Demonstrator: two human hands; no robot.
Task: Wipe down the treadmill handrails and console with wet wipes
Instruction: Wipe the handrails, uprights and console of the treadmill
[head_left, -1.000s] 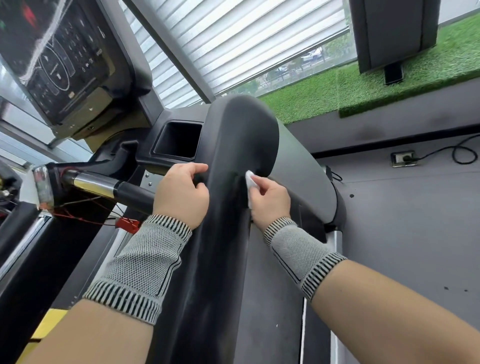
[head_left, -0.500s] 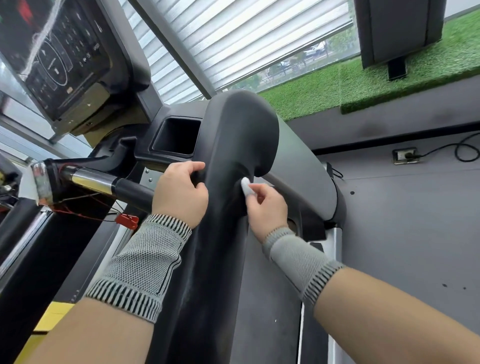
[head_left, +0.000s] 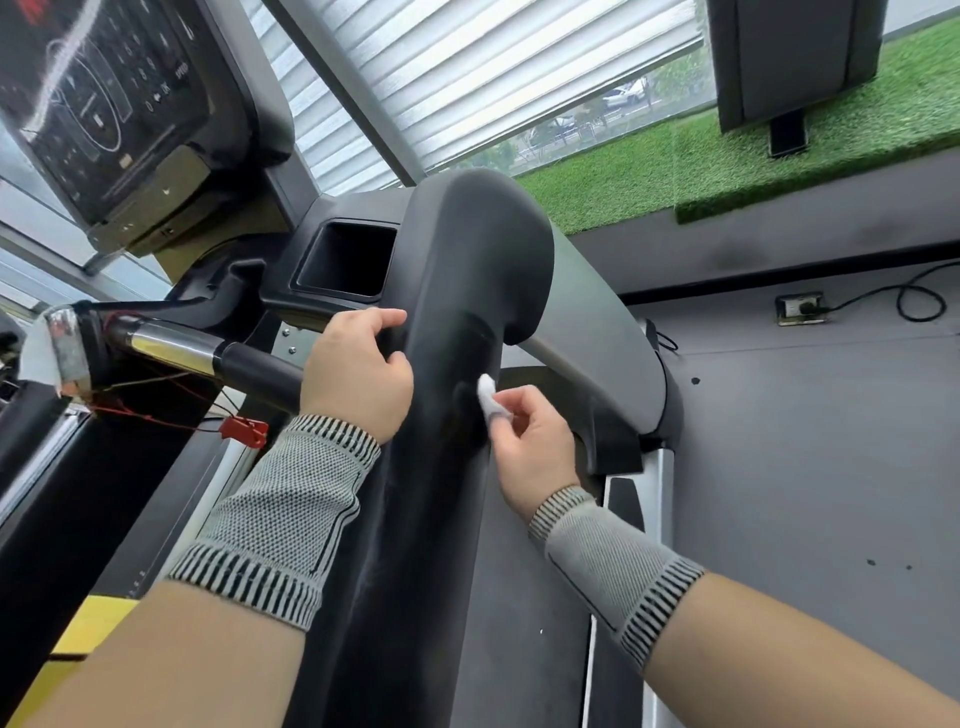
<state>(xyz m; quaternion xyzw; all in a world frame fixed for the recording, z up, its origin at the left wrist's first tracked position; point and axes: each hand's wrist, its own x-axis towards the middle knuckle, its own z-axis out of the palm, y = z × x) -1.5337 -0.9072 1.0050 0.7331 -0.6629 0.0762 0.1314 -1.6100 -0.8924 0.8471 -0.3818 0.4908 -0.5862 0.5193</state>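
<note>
right hand (head_left: 530, 441) pinches wet wipe (head_left: 488, 395) against handrail (head_left: 447, 364); left hand (head_left: 356, 374) grips it, fingertips hidden.

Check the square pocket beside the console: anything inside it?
The pocket looks empty where visible: dark walls, no object. Its floor is in shadow, and the black handrail covers its right edge, so something small could go unseen.

Daylight comes in through the window blinds (head_left: 498, 78) at the top, bright and nearly washed out between the slats. The black handrail (head_left: 457, 364) stays dark, its surface detail mostly lost in shade, with a soft sheen along its upper curve. The chrome bar (head_left: 171, 348) carries a sharp glint. Straight lines bow toward the frame edges, and the console screen (head_left: 98, 104) is slightly smeared.
</note>
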